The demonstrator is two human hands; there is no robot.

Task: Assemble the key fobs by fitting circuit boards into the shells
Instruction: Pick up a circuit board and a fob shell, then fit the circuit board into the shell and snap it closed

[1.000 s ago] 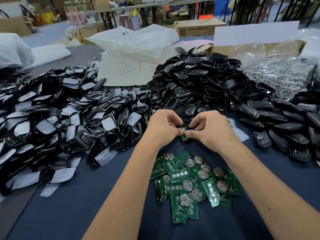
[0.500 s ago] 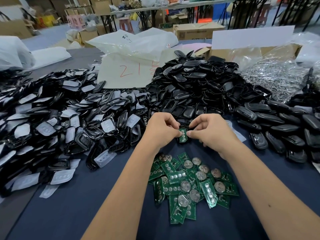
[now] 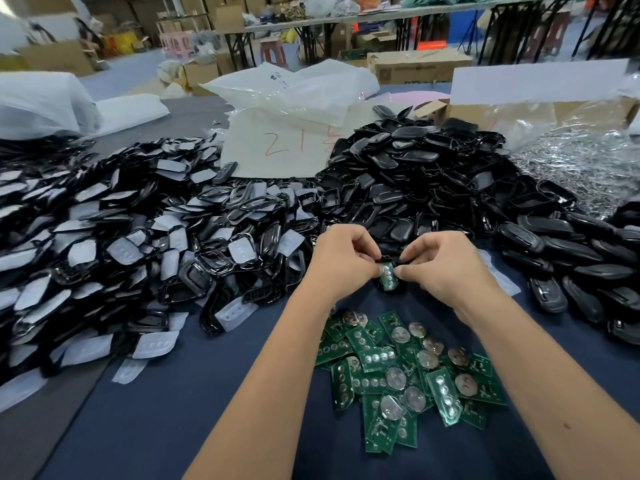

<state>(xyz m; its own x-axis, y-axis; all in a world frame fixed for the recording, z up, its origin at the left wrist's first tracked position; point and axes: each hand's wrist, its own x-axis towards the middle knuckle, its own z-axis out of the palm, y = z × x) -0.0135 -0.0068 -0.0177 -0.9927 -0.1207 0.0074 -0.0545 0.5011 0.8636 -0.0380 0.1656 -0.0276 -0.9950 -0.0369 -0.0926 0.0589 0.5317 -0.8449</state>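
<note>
Between my two hands sits a black key fob shell [image 3: 390, 288] with a green circuit board [image 3: 387, 274] lying in it, its silver contacts facing up. My left hand [image 3: 341, 259] pinches the shell's left edge with curled fingers. My right hand [image 3: 440, 263] pinches the right edge, thumb tip against the board. Most of the shell is hidden by my fingers. A loose pile of green circuit boards [image 3: 401, 375] with round silver battery clips lies on the blue cloth just below my hands.
A big heap of black frames with grey rubber pads [image 3: 131, 244] fills the left. Black shell halves [image 3: 415, 178] pile up behind my hands, closed black fobs [image 3: 571, 258] lie at the right. A bag of metal parts [image 3: 581, 161] and a marked white bag [image 3: 284, 147] sit further back.
Both hands have stayed together on the same shell and board, shifting slightly away from me. The board now shows more plainly inside the shell.
</note>
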